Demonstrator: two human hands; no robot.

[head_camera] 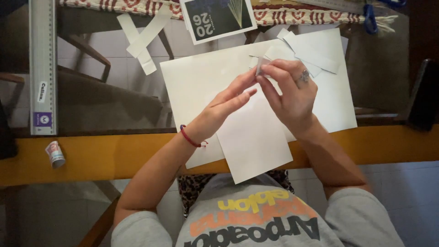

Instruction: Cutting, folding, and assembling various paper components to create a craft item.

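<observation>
Observed at centre frame, slightly above the middle: both hands meet over a small piece of white paper [260,65]. The piece is pale grey-white, narrow, apparently folded, standing roughly upright; most of it is hidden by the fingers, so its full shape cannot be told.

Right hand [292,93], centre right, with a ring on one finger: thumb and forefinger are curled and pinch the small piece at its lower part. Left hand [226,107], centre, wearing a red cord bracelet [190,137] at the wrist: fingers are extended and held close together, tips touching the same piece from the left side.

Beneath the hands lies a large white sheet [201,82], flat on the glass tabletop [91,100]. A smaller white sheet [254,142] lies over it at lower centre, its corner overhanging the yellow table edge [114,155].

Upper right of centre: several white paper offcuts [315,50] overlapping on the large sheet. Upper left of centre: two crossed white strips [141,39]. Top centre: a dark printed card [219,18]. Far left: a long metal ruler [42,68] lying vertically in the frame. Lower left, on the yellow edge: a small glue stick [55,153] on its side
</observation>
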